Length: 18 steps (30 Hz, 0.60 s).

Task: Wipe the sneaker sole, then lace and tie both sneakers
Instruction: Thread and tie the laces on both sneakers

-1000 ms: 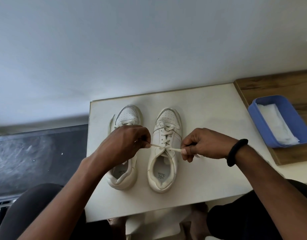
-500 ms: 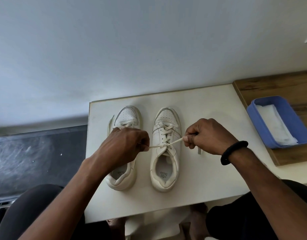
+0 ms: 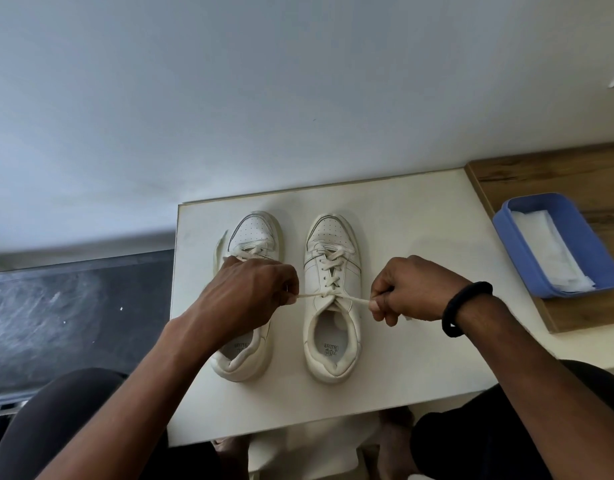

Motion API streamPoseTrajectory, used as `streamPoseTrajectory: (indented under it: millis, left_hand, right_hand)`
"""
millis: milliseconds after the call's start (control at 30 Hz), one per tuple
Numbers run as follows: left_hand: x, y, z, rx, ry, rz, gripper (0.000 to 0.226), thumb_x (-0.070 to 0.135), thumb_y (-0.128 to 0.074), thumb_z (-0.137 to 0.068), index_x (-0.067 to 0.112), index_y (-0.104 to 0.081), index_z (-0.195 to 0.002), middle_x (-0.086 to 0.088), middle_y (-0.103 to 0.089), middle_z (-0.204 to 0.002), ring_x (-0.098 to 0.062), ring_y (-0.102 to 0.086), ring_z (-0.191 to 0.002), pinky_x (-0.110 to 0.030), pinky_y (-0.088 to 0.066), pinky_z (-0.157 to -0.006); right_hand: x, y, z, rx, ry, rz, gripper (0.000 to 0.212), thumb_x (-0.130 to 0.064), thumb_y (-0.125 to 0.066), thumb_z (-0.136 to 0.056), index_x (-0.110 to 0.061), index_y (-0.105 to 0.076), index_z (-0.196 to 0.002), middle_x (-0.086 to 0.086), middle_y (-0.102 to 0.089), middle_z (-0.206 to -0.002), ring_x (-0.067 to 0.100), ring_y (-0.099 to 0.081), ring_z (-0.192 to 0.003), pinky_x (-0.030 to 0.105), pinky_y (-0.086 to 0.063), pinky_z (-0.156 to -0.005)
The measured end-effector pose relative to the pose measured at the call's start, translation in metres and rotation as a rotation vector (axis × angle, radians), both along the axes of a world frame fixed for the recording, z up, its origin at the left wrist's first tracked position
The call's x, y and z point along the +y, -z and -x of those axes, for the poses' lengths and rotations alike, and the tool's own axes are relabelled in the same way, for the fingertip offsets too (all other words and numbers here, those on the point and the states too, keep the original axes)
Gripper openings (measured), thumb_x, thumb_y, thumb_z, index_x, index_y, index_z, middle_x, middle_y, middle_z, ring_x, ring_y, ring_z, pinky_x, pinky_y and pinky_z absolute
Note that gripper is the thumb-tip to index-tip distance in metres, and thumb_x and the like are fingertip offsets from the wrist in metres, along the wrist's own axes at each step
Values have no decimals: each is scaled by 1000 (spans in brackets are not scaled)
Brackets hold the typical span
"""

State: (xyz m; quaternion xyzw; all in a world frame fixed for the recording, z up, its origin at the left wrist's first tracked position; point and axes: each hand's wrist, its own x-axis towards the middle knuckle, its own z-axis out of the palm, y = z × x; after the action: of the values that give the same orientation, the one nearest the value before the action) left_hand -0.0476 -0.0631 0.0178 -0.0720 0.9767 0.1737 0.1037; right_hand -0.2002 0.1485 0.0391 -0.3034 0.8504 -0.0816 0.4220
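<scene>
Two white sneakers stand side by side on a white table (image 3: 419, 368), toes pointing away from me. The right sneaker (image 3: 333, 327) is laced up to its top eyelets. Its lace (image 3: 350, 298) is crossed over the tongue and stretched taut to both sides. My left hand (image 3: 250, 296) pinches the left lace end and hides the middle of the left sneaker (image 3: 253, 233). My right hand (image 3: 409, 289), with a black band on its wrist, pinches the right lace end. A loose lace end lies beside the left sneaker's toe.
A blue plastic tray (image 3: 527, 251) holding white wipes sits on a wooden surface (image 3: 575, 174) at the right. A pale wall runs behind the table. A dark surface (image 3: 73, 306) lies to the left, below table height. My knees are under the table's near edge.
My right hand has moved outward and down from beside the sneaker's upper laces. The lace now runs level and tight between both hands. The sneakers stayed in place.
</scene>
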Motion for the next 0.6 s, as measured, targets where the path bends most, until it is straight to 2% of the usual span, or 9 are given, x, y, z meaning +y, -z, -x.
streamPoseTrajectory:
  millis: [100, 233, 300, 333, 400, 467, 500, 533, 600]
  left_hand:
    - [-1, 5, 0, 42, 28, 45, 22, 41, -54, -104, 34, -70, -118, 13, -66, -110, -14, -61, -109, -37, -43, -85]
    - [-6, 10, -2, 223, 4, 88, 15, 38, -64, -99, 31, -77, -104, 12, -68, -100, -22, -63, -103, -39, -43, -80]
    - [-7, 11, -1, 319, -32, 81, 11, 35, -69, -96, 29, -78, -97, 11, -71, -100, -24, -66, -100, -42, -47, -79]
    - [-7, 11, -1, 362, -44, 37, 13, 35, -68, -95, 26, -78, -95, 10, -73, -101, -25, -67, -98, -43, -50, -79]
    - [-2, 9, 1, 436, -70, -144, 19, 34, -65, -94, 18, -76, -93, 8, -75, -104, -20, -69, -97, -40, -54, -82]
    - [8, 6, 2, 470, -120, -333, 21, 35, -64, -97, 17, -72, -91, 9, -76, -105, -10, -70, -97, -26, -53, -84]
    - [13, 5, 2, 475, -165, -416, 20, 37, -65, -98, 20, -70, -90, 11, -77, -105, -4, -70, -96, -20, -52, -83]
    - [19, 5, 3, 468, -224, -505, 18, 36, -65, -98, 21, -69, -89, 12, -78, -104, 0, -71, -97, -17, -52, -81]
    - [30, 7, 4, 439, -359, -705, 17, 30, -66, -97, 17, -69, -87, 10, -81, -98, -1, -73, -96, -20, -55, -77]
  right_hand:
    - [3, 0, 1, -29, -69, -65, 13, -26, -69, -90, -26, -78, -80, -9, -75, -69, -5, -61, -61, 22, -44, -64]
    - [10, -4, 10, -38, -64, -29, 13, -25, -69, -91, -26, -78, -81, -9, -75, -69, -6, -60, -59, 21, -43, -62]
    - [14, -11, 17, -99, -24, 104, 14, -23, -68, -93, -26, -78, -83, -7, -75, -72, 0, -63, -65, 29, -50, -65]
    - [16, -15, 21, -136, 11, 201, 14, -21, -68, -94, -25, -78, -85, -4, -76, -75, 10, -66, -72, 37, -53, -73]
    - [20, -20, 26, -167, 98, 397, 13, -18, -67, -94, -22, -78, -88, 0, -77, -79, 27, -68, -85, 44, -54, -85]
    - [22, -19, 29, -139, 154, 513, 12, -17, -67, -94, -21, -77, -89, 1, -77, -81, 28, -68, -88, 47, -54, -82]
    - [22, -17, 30, -125, 169, 541, 12, -17, -67, -94, -21, -77, -90, 1, -77, -81, 23, -69, -86, 42, -53, -77]
    - [21, -15, 29, -118, 183, 564, 12, -16, -66, -94, -20, -77, -91, 0, -77, -82, 15, -69, -84, 30, -52, -73]
    - [17, -12, 27, -116, 208, 614, 12, -13, -67, -94, -17, -77, -92, -1, -78, -82, 6, -70, -83, 13, -48, -73]
